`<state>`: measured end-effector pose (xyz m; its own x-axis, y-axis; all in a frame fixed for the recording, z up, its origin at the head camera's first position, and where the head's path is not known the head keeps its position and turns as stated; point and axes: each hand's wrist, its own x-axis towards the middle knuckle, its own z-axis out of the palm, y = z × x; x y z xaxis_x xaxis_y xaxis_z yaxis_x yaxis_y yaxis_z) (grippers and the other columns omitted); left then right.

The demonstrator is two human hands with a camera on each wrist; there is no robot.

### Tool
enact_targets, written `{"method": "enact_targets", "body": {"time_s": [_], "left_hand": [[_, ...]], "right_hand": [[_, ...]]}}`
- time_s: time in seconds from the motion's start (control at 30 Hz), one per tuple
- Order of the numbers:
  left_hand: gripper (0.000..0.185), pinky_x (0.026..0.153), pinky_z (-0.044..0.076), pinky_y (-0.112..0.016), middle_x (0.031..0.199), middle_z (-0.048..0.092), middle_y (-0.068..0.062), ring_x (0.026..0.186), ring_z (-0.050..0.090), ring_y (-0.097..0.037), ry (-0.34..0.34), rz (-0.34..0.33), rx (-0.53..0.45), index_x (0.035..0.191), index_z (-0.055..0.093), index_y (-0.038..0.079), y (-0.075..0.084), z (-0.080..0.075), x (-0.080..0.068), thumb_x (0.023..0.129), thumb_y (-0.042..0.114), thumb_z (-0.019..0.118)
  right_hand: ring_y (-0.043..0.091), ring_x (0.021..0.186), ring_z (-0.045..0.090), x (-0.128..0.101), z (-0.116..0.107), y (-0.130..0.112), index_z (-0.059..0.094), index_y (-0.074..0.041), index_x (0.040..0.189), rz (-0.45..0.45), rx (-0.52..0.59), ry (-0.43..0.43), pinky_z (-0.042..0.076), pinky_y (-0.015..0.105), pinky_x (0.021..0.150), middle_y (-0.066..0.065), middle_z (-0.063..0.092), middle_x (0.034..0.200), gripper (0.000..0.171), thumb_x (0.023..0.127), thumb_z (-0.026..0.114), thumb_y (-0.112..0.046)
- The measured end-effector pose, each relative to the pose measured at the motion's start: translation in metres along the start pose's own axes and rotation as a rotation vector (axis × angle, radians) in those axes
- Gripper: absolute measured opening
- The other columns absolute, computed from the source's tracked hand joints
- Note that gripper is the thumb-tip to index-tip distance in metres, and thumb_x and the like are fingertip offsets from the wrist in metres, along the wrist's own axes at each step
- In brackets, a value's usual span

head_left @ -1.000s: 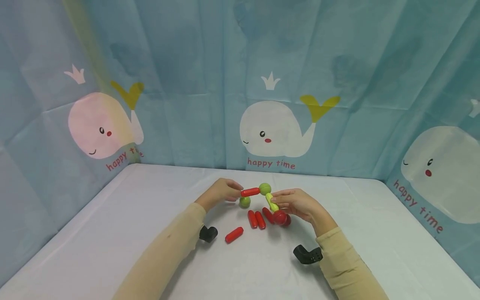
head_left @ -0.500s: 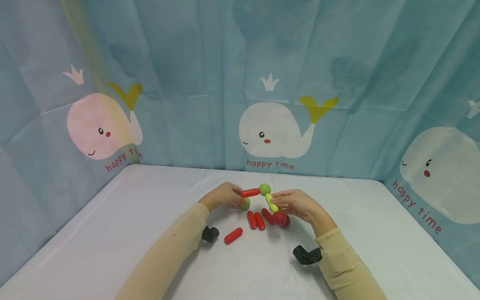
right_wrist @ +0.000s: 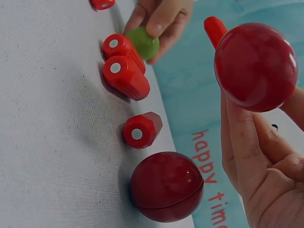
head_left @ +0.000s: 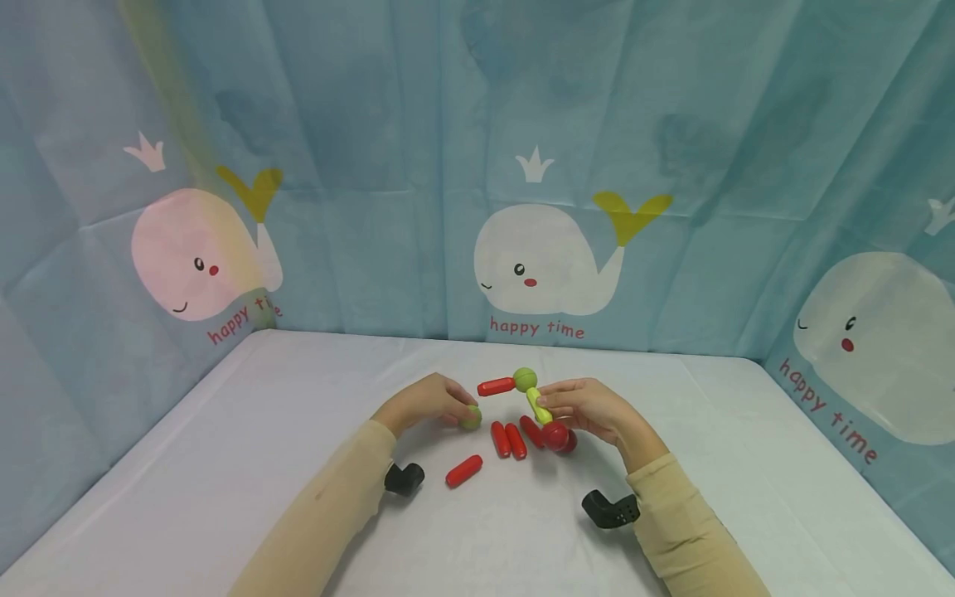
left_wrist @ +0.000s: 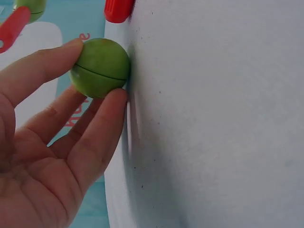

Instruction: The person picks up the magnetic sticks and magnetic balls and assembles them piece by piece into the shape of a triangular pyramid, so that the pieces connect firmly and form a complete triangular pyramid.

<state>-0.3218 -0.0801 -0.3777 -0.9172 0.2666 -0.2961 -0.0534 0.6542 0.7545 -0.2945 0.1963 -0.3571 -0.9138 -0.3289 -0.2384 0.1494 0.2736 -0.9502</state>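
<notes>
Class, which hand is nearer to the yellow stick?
Right. The right hand holds the yellow stick; the left hand is apart, to its left, pinching a green ball.

Red "happy time" lettering (head_left: 525, 327) thrice on blue cloth (head_left: 358, 124), once under each whale (head_left: 545, 257); left copy broken by fold.

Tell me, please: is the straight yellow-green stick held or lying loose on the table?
Held: in the head view, the right hand grips the yellow-green stick.
</notes>
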Motion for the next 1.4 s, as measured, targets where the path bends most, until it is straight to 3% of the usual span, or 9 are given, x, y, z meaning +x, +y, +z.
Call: {"method": "enact_targets", "body": {"time_s": [0.47, 0.73, 0.93, 1.1, 1.4], "left_hand": [[0.024, 0.081, 0.052, -0.035, 0.096, 0.069, -0.001, 0.089, 0.061, -0.02, 0.042, -0.062, 0.032, 0.102, 0.074, 0.018, -0.003, 0.002, -0.022, 0.082, 0.029, 0.08], [0.023, 0.078, 0.051, -0.033, 0.097, 0.068, -0.001, 0.087, 0.061, -0.018, 0.053, -0.047, -0.01, 0.1, 0.071, 0.016, -0.01, 0.005, -0.026, 0.081, 0.027, 0.08], [0.023, 0.087, 0.056, -0.035, 0.102, 0.069, -0.005, 0.086, 0.068, -0.017, 0.051, -0.01, -0.149, 0.099, 0.069, 0.01, -0.007, 0.003, -0.032, 0.083, 0.023, 0.079], [0.025, 0.085, 0.056, -0.033, 0.102, 0.071, -0.006, 0.085, 0.069, -0.017, 0.051, 0.024, -0.206, 0.1, 0.067, 0.006, -0.004, -0.001, -0.034, 0.083, 0.022, 0.078], [0.037, 0.094, 0.056, -0.038, 0.109, 0.07, -0.007, 0.094, 0.069, -0.017, 0.064, 0.054, -0.227, 0.116, 0.07, 0.009, 0.001, -0.008, -0.039, 0.086, 0.03, 0.076]], "right_hand": [[0.012, 0.091, 0.068, 0.001, 0.001, 0.0, 0.062, 0.006, 0.127, 0.003, -0.007, -0.003, 0.055, 0.027, 0.08, -0.002, 0.074, 0.097, 0.043, 0.094, 0.065, -0.021], [0.012, 0.091, 0.068, 0.001, 0.002, 0.003, 0.064, 0.005, 0.126, -0.003, -0.001, -0.019, 0.055, 0.028, 0.081, -0.003, 0.074, 0.095, 0.042, 0.094, 0.066, -0.021], [0.012, 0.093, 0.067, 0.001, 0.0, 0.002, 0.062, 0.005, 0.128, 0.006, -0.02, -0.005, 0.056, 0.031, 0.085, -0.001, 0.073, 0.099, 0.044, 0.094, 0.065, -0.023], [0.013, 0.094, 0.067, 0.002, -0.002, 0.003, 0.062, 0.004, 0.128, 0.013, -0.034, 0.011, 0.056, 0.033, 0.088, -0.001, 0.073, 0.1, 0.045, 0.094, 0.065, -0.025], [0.013, 0.095, 0.068, 0.003, -0.002, 0.003, 0.062, 0.004, 0.128, 0.011, -0.033, 0.01, 0.057, 0.029, 0.085, 0.0, 0.074, 0.101, 0.045, 0.094, 0.066, -0.025]]}}
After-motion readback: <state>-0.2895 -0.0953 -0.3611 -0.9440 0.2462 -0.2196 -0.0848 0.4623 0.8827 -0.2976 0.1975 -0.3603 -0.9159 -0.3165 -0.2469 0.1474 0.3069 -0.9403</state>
